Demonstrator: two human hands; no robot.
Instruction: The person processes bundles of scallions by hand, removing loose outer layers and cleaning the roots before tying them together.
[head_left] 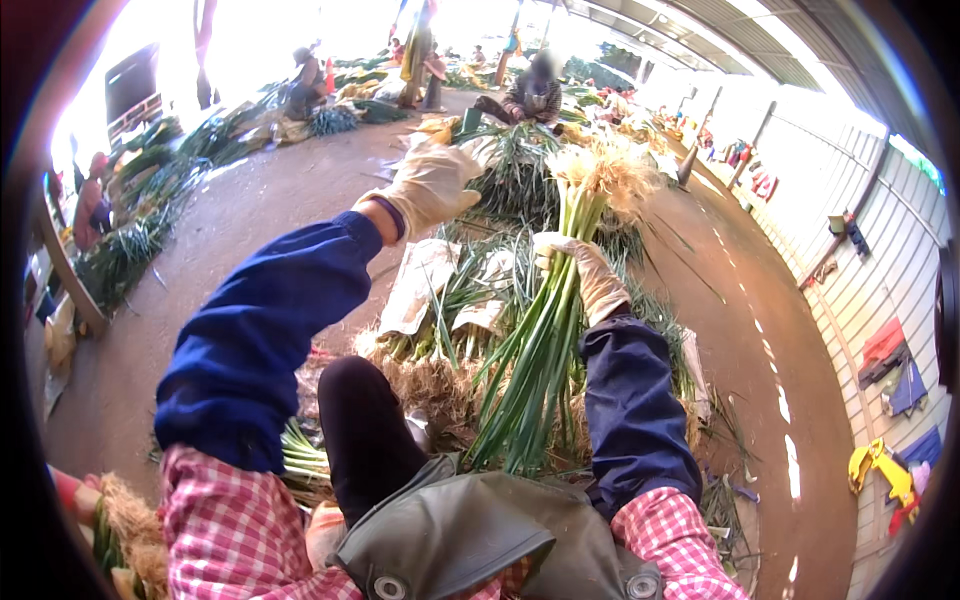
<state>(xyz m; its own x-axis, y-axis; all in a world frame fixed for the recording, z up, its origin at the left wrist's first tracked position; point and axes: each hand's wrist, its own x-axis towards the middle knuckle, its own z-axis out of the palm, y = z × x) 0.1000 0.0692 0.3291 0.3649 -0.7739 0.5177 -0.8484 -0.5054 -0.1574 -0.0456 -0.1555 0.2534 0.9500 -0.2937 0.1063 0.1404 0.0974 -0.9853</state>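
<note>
My right hand [588, 276], in a pale glove, grips a bunch of spring onions [535, 365] around the white stems. Their bushy, straw-coloured roots point up and away, while the long green leaves hang down toward my lap. To the left, my gloved left hand [430, 188] is raised in the air, its fingers apart and nothing visible in it. Below both hands a heap of spring onions [430, 375] lies on the ground, roots facing me, with pale sheets over part of the leaves.
A grey-green apron [450, 540] covers my lap. Beyond the heap, another person [535, 95] sits behind a leafy pile [515, 185]. More onion piles [140, 240] line the left. Another rooty bundle [135, 530] is at lower left. A pale panelled wall [880, 290] runs along the right.
</note>
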